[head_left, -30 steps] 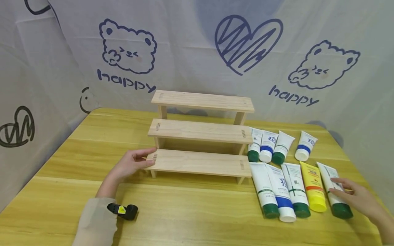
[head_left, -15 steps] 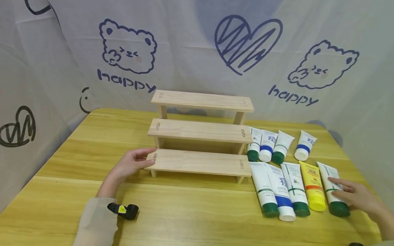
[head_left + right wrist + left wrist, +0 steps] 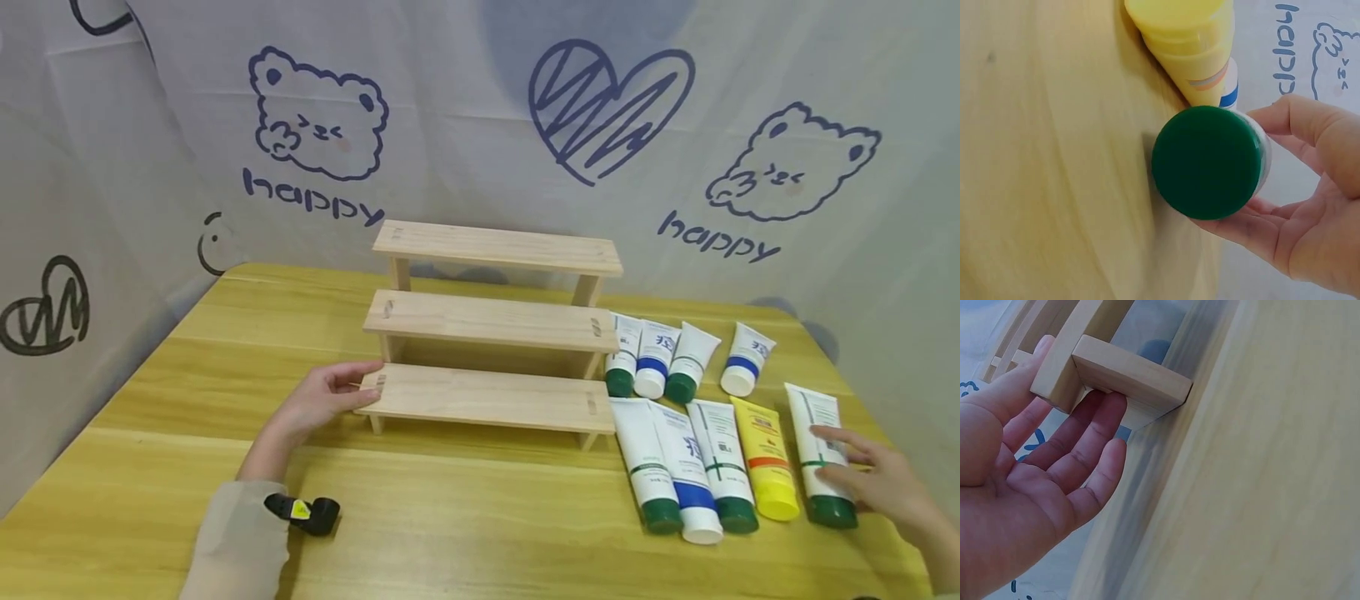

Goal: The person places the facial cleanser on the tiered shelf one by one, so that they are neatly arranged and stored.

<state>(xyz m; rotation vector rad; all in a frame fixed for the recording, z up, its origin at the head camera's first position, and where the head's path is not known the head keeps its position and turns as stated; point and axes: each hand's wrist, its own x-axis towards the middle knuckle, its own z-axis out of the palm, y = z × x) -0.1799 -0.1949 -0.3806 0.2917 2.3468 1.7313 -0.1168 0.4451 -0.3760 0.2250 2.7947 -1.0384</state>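
Note:
A three-tier wooden display stand (image 3: pixel 491 398) stands on the table, every step bare. My left hand (image 3: pixel 318 400) grips the left end of its lowest step; in the left wrist view the thumb lies over the board (image 3: pixel 1060 378) and the fingers reach underneath. At the far right, my right hand (image 3: pixel 885 479) holds a white squeeze tube with a green cap (image 3: pixel 816 412) between thumb and fingers. Seen from its cap end in the right wrist view, the tube (image 3: pixel 1207 164) is close to the tabletop. Just left of it lies a yellow tube (image 3: pixel 765 454).
Two white tubes with green caps (image 3: pixel 652 467) (image 3: pixel 723 458) and a blue-banded one (image 3: pixel 686 467) lie left of the yellow tube. Several smaller tubes (image 3: pixel 697 350) lie behind them, close to the stand's right side. A printed white cloth (image 3: pixel 465 108) hangs behind the wooden table (image 3: pixel 450 525).
The green-capped tube in my right hand has shifted slightly right, widening the gap to the yellow tube, and turned a little straighter. My left hand has stayed on the stand.

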